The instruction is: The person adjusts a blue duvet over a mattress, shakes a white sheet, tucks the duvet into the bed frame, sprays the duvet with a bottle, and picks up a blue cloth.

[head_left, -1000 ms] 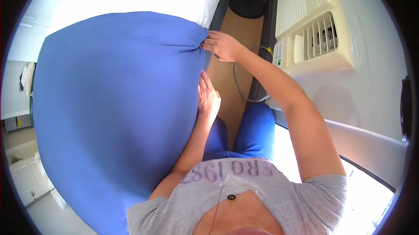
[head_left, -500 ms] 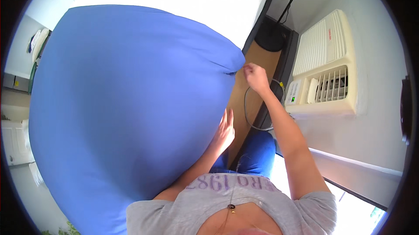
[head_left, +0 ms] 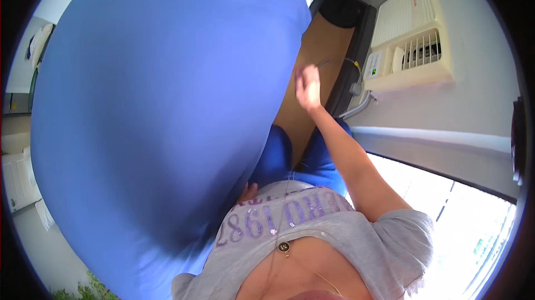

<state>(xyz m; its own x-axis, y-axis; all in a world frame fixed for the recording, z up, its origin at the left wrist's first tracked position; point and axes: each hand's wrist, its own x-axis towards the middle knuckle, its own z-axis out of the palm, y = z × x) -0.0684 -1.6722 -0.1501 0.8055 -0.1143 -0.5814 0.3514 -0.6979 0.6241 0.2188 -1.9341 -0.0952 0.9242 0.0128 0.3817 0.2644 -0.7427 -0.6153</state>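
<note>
Smooth brown floor (head_left: 330,39) shows right of the broad blue fabric sheet (head_left: 178,88), which looks soft, light and best gripped at its edge. Our blurred right hand (head_left: 308,88) curls near it; our left hand (head_left: 248,192) is mostly hidden; we cannot tell either's hold.

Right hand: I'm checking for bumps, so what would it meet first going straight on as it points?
The right hand would probably meet the blue cloth first, at its right edge; depth is unclear, so it might pass beside it.
</note>
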